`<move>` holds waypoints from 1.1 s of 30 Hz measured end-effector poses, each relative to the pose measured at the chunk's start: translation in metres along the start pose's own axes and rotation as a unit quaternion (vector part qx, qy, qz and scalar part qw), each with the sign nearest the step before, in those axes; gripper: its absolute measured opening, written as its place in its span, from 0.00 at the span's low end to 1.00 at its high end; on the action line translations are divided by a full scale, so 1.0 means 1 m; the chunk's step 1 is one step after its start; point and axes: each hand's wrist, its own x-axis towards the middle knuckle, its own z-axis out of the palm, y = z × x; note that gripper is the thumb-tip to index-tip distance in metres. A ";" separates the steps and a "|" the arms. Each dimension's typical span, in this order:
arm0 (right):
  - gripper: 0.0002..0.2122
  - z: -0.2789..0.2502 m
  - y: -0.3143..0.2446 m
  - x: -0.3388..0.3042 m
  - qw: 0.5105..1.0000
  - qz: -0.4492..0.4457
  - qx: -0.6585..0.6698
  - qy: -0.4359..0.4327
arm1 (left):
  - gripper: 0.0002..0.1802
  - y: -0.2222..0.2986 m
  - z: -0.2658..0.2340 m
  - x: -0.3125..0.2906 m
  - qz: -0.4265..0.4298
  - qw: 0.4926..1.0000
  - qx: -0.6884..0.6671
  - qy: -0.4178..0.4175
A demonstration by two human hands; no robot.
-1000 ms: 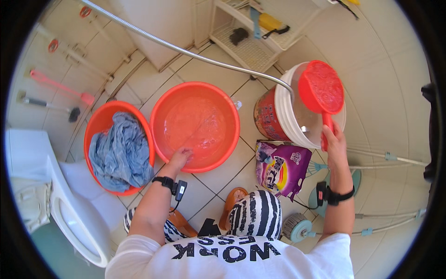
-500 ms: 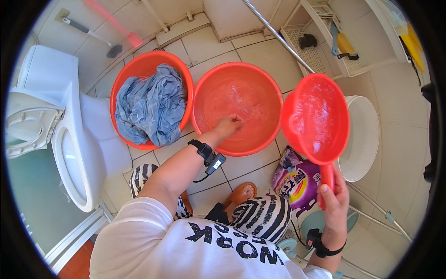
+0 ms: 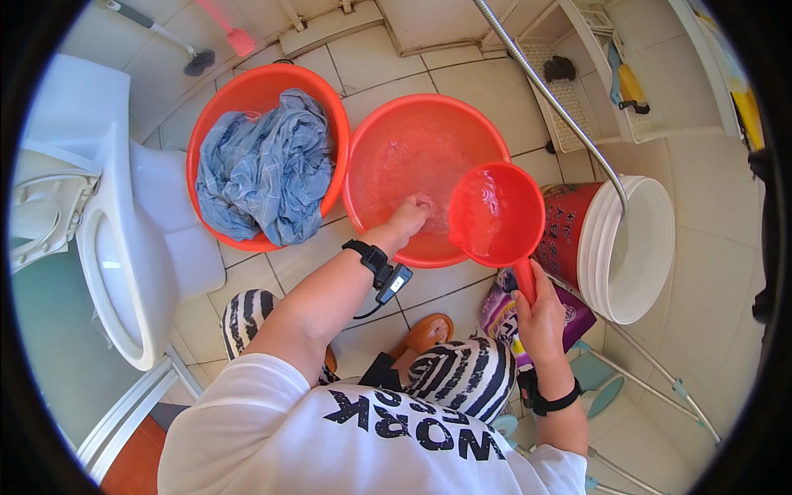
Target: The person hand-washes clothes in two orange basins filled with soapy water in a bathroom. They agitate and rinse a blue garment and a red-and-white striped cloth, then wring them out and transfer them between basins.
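My right hand (image 3: 542, 318) grips the handle of a red plastic dipper (image 3: 497, 213). Water glints in the dipper, whose lip overlaps the right side of a red-orange basin (image 3: 363, 132). Rippled, cloudy water fills the bottom of that basin. Over it my left hand (image 3: 412, 216) reaches in, fingers curled together at the water; whether they hold anything is hidden. Left of it, a second red-orange basin (image 3: 195, 157) holds a heap of crumpled blue-grey cloth (image 3: 268, 169). The two basins touch or nearly touch.
A white toilet (image 3: 124, 289) stands at the left. On the right is a white bucket (image 3: 635, 280) with a metal shower hose (image 3: 569, 107) hanging into it. A purple bag (image 3: 505, 318) lies below the bucket. White shelves (image 3: 635, 74) stand behind, and a folding metal frame (image 3: 652, 371) is at lower right.
The dipper has moved left and lower, from beside the bucket to over the basin's right part. The water in the basin is now more rippled. My left hand stays in the basin.
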 end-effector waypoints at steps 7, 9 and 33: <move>0.30 -0.002 -0.007 -0.003 0.979 -0.045 -0.179 0.085 | 0.09 0.006 0.003 -0.001 0.045 0.998 0.037 0.035; 0.30 -0.004 -0.005 0.000 0.957 -0.088 -0.240 0.136 | 0.11 0.003 -0.004 0.003 0.028 0.998 0.049 0.036; 0.22 -0.094 0.224 0.090 0.939 0.334 -0.052 -0.062 | 0.12 -0.010 -0.089 0.007 -0.006 0.970 0.241 0.001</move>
